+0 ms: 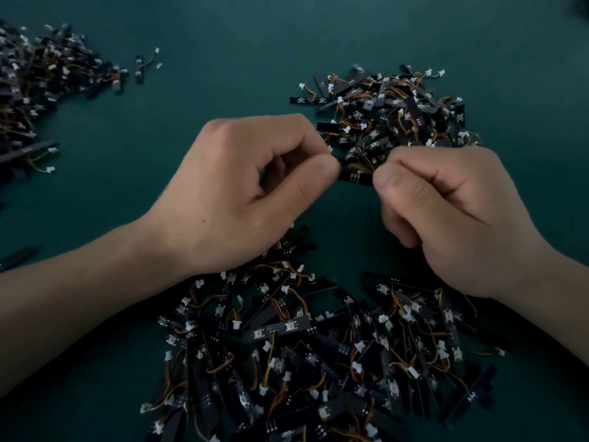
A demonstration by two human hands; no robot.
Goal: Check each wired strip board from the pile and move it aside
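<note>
head view. the left hand and right hand meet over the middle of the dark green worktop and hold one black board between them. the left fingers pinch its left end between thumb and forefinger. the right fingers pinch its right end in the same way. the other fingers of each hand are folded toward the palm. only a short middle stretch of the board shows between the two thumbs, bearing a row of small pale pads, with thin yellow wire just behind it. the board sits at the near edge of the far pile; whether it touches that pile cannot be told. the near pile, a wide heap of black boards with white connectors and orange-yellow wires, lies below both wrists. a left pile fills the far left corner, with a few strays just beside it. a single loose board lies at the left edge, well apart from the hands.
</note>
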